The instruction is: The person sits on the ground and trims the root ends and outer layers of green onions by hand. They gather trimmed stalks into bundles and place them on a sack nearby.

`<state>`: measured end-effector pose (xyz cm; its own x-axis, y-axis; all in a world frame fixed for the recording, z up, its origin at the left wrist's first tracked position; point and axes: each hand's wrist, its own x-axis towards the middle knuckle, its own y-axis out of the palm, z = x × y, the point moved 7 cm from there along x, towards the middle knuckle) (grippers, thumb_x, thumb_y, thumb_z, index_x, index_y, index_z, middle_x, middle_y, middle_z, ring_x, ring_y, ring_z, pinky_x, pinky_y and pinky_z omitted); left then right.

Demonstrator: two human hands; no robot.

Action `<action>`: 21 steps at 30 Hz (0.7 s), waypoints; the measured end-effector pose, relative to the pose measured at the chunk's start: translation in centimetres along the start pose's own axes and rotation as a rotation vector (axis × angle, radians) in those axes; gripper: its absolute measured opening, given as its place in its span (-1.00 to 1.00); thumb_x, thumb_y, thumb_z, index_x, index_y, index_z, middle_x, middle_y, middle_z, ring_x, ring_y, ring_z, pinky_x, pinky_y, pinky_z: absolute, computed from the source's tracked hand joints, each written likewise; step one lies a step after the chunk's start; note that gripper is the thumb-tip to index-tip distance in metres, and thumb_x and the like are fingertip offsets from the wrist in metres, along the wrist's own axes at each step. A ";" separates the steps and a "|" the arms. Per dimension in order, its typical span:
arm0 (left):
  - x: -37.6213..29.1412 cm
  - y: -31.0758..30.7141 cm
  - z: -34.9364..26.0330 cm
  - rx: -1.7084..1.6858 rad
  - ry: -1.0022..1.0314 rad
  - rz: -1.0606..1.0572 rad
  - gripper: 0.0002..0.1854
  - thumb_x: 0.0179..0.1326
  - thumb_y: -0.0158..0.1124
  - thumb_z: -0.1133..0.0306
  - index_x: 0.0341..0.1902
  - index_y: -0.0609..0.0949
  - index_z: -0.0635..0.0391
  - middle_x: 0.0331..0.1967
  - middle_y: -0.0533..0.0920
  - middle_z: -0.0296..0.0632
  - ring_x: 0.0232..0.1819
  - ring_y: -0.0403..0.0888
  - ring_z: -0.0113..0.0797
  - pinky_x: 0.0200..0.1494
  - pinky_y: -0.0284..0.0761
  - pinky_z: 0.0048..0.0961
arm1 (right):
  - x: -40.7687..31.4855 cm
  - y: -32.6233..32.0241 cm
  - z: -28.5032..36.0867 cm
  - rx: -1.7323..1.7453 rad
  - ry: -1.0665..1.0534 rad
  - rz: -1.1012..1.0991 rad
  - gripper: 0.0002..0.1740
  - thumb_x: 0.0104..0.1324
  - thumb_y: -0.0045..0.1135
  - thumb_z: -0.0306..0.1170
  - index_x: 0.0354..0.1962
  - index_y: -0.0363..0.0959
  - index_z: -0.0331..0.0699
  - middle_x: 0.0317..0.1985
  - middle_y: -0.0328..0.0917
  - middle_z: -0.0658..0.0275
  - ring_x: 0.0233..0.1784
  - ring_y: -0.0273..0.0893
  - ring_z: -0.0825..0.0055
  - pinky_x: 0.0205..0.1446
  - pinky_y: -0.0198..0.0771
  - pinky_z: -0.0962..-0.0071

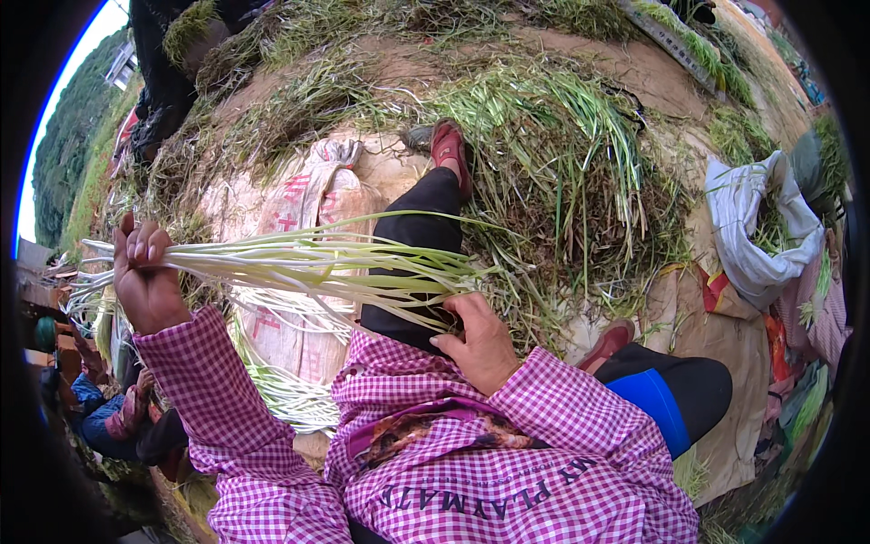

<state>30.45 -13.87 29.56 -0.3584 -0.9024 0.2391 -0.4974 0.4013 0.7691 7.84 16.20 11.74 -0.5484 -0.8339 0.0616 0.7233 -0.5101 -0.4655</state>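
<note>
My left hand [146,275], raised at the left, is closed around a bunch of long green onion-like stalks [299,262]. Their white ends stick out to the left of the fist. The pale green leaves stretch right, across my dark-trousered leg. At the leaf tips, the thumb and bent forefinger of my right hand [479,340] pinch some thin ends; its other fingers are partly hidden. Beneath the bunch lies a pale woven sack [319,197] with red printing. More white stalks [292,401] rest on and beside that sack, left of my lap.
A large heap of green and withered stalks [564,170] lies beyond my foot. An open white sack [761,231] with greens inside stands at the right. Leaf scraps [292,115] litter the ground sheet. Another person [115,415] sits at the lower left; another person's dark-clothed legs [163,68] show at the upper left.
</note>
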 end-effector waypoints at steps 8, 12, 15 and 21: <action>-1.0 -0.2 0.6 -0.029 0.029 0.025 -0.73 0.40 -0.23 0.34 -0.18 0.34 0.36 -0.69 0.14 -0.37 -0.66 0.12 -0.54 -0.62 0.13 -0.57 | 0.7 -0.1 -3.1 0.231 0.057 0.174 -0.86 0.08 0.12 -0.48 -0.38 0.44 -0.35 -0.40 0.47 0.10 -0.35 0.48 0.26 -0.30 0.37 0.37; -1.6 1.4 2.0 0.072 0.026 0.082 -0.70 0.40 -0.21 0.31 -0.15 0.36 0.37 -0.71 0.10 -0.41 -0.71 0.06 -0.61 -0.71 0.05 -0.65 | 1.3 0.6 -2.3 -0.510 -0.165 0.216 -0.88 0.13 -0.02 -0.53 -0.41 0.50 -0.36 -0.31 0.48 0.09 -0.27 0.53 0.30 -0.27 0.47 0.37; -1.3 2.6 2.8 0.065 0.036 0.103 -0.67 0.40 -0.22 0.30 -0.11 0.36 0.41 -0.72 0.11 -0.40 -0.75 0.01 -0.62 -0.74 -0.01 -0.67 | 1.4 1.0 -7.8 -0.761 0.069 0.369 -0.86 0.16 -0.04 -0.56 -0.37 0.50 -0.40 -0.31 0.50 0.04 -0.26 0.53 0.27 -0.20 0.50 0.34; 3.5 0.4 -2.4 0.083 -0.011 0.160 -0.65 0.41 -0.28 0.33 -0.09 0.35 0.45 -0.72 0.13 -0.36 -0.74 0.04 -0.59 -0.73 0.02 -0.64 | -1.4 -5.9 -18.9 -0.536 0.834 0.380 -0.67 0.26 -0.23 -0.60 -0.06 0.41 -0.47 -0.06 0.41 -0.18 -0.06 0.48 0.16 0.12 0.33 0.23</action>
<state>30.89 -17.24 32.12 -0.4464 -0.8245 0.3478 -0.4969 0.5516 0.6700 -3.58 24.37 -2.34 -0.5869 -0.4069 -0.7000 0.7396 0.0824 -0.6680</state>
